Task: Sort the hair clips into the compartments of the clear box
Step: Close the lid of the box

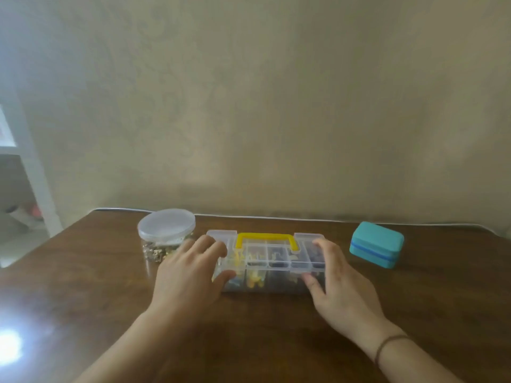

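Observation:
A clear box with a yellow handle lies on the wooden table, its lid down. Through the plastic I see small hair clips in yellow, dark and blue tones, spread over several compartments. My left hand grips the box's left end, thumb on the front wall and fingers over the top. At the right end my right hand holds on the same way, thumb against the front and fingers on the lid.
A round clear jar with a white lid holds small pale bits just left of the box. A teal case with a blue band sits to the right. A wall rises behind the table's far edge.

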Motion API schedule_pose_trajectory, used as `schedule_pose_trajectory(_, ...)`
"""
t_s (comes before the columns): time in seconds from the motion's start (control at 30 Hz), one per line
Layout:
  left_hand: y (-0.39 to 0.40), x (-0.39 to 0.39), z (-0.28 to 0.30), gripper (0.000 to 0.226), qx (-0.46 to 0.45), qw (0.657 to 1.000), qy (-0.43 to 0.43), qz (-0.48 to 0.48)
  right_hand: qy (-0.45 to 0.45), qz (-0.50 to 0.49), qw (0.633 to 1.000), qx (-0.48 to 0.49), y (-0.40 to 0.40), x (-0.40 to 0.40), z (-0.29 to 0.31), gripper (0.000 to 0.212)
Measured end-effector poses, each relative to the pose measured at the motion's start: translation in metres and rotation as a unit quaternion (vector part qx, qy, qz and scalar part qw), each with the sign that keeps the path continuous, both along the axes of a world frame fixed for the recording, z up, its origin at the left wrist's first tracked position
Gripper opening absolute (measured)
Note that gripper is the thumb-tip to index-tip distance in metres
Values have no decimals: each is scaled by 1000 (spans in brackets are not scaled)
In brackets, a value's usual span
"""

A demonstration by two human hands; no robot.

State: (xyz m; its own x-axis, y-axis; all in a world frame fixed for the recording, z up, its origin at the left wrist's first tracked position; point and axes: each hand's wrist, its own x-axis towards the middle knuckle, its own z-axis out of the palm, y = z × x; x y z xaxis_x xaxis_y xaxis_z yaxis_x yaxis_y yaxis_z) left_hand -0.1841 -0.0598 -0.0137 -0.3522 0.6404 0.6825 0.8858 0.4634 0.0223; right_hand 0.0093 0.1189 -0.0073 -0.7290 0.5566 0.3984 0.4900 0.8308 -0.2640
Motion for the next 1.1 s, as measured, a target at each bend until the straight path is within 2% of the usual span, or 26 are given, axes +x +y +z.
schedule_pose_trajectory(0.2, 85, -65, 1, 33, -22, 998, -30, 46, -9, -24, 1000, 11, 72, -72, 7, 44)
schedule_pose_trajectory(0.3, 117, -89, 2, 32, -4, 997, -48, 56, -7, -40, 999, -2, 98, -101, 9, 43)
schedule_pose_trajectory(0.47, 140, -109, 4, 31, 3, 992, -70, 102, 7, -71, 997, -3, 118, -132, 3, 38)
schedule_pose_trajectory(0.57, 142, -107, 10, 33, -28, 990, -92, 102, 9, -87, 996, -11, 119, -143, 7, 34)
schedule_pose_trajectory(0.63, 132, -104, 14, 41, -90, 986, -67, 127, -2, -75, 997, -25, 121, -143, 9, 41)
schedule_pose_trajectory(0.7, 109, -104, 17, 57, -171, 964, -37, 198, -12, -78, 997, -1, 123, -129, 11, 59)
schedule_pose_trajectory(0.8, 58, -110, 17, 78, -211, 924, -95, 305, 4, -170, 983, 73, 134, -87, 12, 67)
schedule_pose_trajectory(0.87, 30, -111, 11, 82, -187, 920, -167, 300, -41, -254, 965, 54, 147, -54, 8, 71)
schedule_pose_trajectory(0.93, 15, -110, 5, 81, -126, 931, -218, 265, -75, -305, 949, -2, 154, -33, -1, 83)
schedule_pose_trajectory(1.0, 10, -107, 1, 78, -70, 943, -218, 243, -85, -315, 945, -17, 156, -26, -10, 86)
schedule_pose_trajectory(1.1, 8, -104, 2, 71, -10, 954, -203, 221, -59, -313, 948, 1, 155, -25, -12, 77)
